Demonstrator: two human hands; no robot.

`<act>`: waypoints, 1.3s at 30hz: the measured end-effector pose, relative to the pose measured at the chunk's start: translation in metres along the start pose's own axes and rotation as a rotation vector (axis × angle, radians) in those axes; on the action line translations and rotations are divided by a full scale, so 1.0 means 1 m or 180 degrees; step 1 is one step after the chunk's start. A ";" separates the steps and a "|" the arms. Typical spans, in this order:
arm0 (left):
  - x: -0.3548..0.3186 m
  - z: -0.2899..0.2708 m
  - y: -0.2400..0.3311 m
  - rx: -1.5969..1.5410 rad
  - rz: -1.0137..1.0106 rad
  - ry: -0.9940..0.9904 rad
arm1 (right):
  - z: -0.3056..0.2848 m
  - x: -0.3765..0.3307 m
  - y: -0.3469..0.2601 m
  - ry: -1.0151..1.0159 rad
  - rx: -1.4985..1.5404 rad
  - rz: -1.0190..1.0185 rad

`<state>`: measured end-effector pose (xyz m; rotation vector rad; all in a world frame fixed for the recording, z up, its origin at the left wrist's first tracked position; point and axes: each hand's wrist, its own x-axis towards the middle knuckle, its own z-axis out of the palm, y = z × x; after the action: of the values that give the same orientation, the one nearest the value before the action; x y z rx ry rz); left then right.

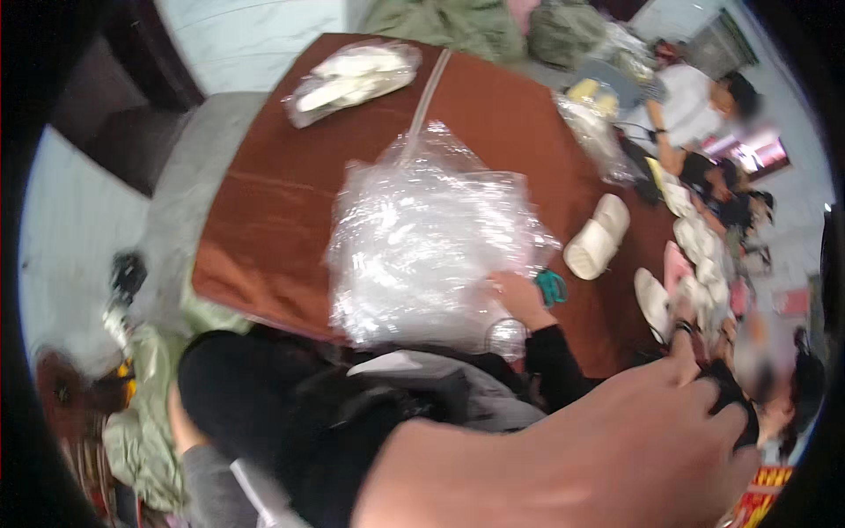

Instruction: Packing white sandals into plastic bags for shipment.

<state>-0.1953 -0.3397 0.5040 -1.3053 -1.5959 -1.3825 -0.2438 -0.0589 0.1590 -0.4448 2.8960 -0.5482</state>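
Observation:
A pile of clear plastic bags (422, 246) lies on the brown-covered table in front of me. My right hand (521, 297), in a black sleeve, is at the pile's near right edge, its fingers closed on a clear bag; the film partly covers the fingertips. Large and blurred, my left hand (607, 431) reaches across close to the camera toward the right. Its fingers are apart and nothing shows in them. Beside my right hand are a teal looped object (551, 287) and a round clear roll (506, 339), which looks like tape.
A pair of cream slippers (598, 238) rests on the brown cloth (273, 202). Bagged white slippers (356, 75) lie at the far left. More slippers (700, 255) line the right side, where co-workers sit and one hand (684, 312) reaches in. Green sacks (145, 414) stand at lower left.

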 end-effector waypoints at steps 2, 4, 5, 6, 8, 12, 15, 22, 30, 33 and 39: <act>0.001 -0.010 0.010 0.0085 -0.0101 -0.0228 | -0.013 -0.004 -0.004 -0.0012 0.0101 0.0275; 0.001 -0.011 0.016 -0.0032 -0.0216 -0.0365 | -0.016 -0.001 -0.020 -0.0198 0.0112 0.0265; -0.003 -0.013 0.018 -0.0089 -0.0307 -0.0446 | -0.007 0.003 -0.029 -0.0346 0.0114 0.0279; 0.002 -0.011 0.016 -0.0259 -0.0258 -0.0504 | -0.011 0.002 -0.026 -0.0313 0.0092 0.0356; 0.010 -0.009 0.010 -0.0629 -0.0136 -0.0620 | -0.017 -0.001 -0.018 -0.0093 -0.0300 0.0141; 0.004 -0.033 0.000 -0.0691 -0.0518 -0.0961 | -0.007 0.030 -0.068 0.0162 -0.0360 -0.0367; -0.027 -0.006 -0.081 -0.1018 -0.0468 -0.0360 | -0.030 0.012 -0.028 0.0005 -0.0796 -0.0032; -0.343 -0.028 -0.217 0.1901 -0.2805 -0.2461 | -0.048 0.071 -0.027 -0.1734 -0.0142 -0.0473; -0.352 -0.021 -0.219 0.2109 -0.2917 -0.2332 | -0.150 0.328 -0.134 0.0288 -0.0142 -0.1539; -0.351 -0.021 -0.221 0.2015 -0.3030 -0.2454 | -0.113 0.419 -0.155 0.0191 0.0322 -0.1324; -0.348 -0.017 -0.229 0.1865 -0.3166 -0.2557 | -0.068 0.524 -0.157 0.0737 0.0633 -0.0736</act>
<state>-0.3111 -0.4361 0.1149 -0.6936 -3.1671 -0.6725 -0.7119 -0.3425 0.2282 -0.7354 2.9796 -0.9734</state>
